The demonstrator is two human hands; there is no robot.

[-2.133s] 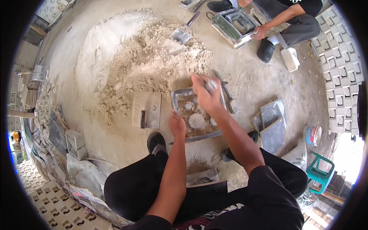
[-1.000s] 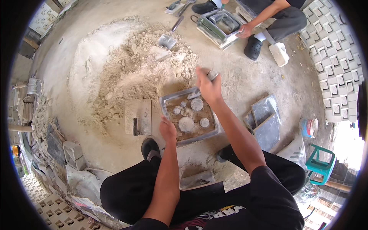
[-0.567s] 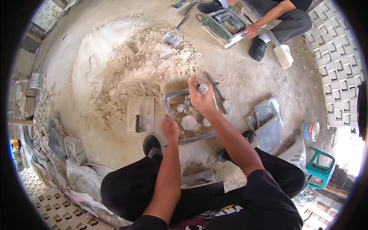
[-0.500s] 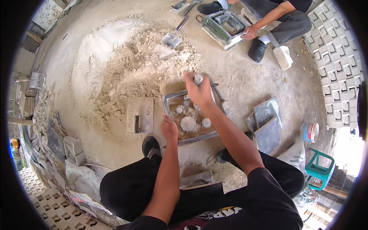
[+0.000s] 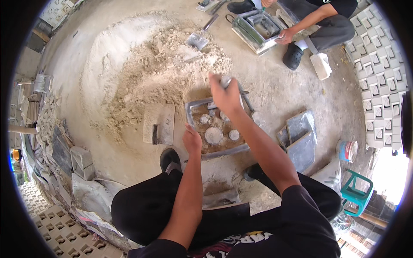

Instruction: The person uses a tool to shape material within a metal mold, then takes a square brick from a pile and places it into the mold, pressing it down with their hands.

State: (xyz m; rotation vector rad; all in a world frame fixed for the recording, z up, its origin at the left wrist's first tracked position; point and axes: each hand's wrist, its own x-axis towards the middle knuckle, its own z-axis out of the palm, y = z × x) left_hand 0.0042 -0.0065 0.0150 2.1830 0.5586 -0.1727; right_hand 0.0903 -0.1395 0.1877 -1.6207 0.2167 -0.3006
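Our right hand (image 5: 224, 95) grips a grey tool (image 5: 225, 81) over the far end of the rectangular metal mould (image 5: 217, 129), whose long axis runs away from us; our left hand (image 5: 192, 140) clasps its near-left rim.

Sand heap (image 5: 146, 73), flat trowel (image 5: 159, 124), green stool (image 5: 356, 192), stacked patterned blocks (image 5: 383, 86), co-worker's mould (image 5: 257, 30)

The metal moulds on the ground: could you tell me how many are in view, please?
2: one metal mould under the person's left hand and right hand, and another mould at the top beside a co-worker's hand. Others may be hidden.
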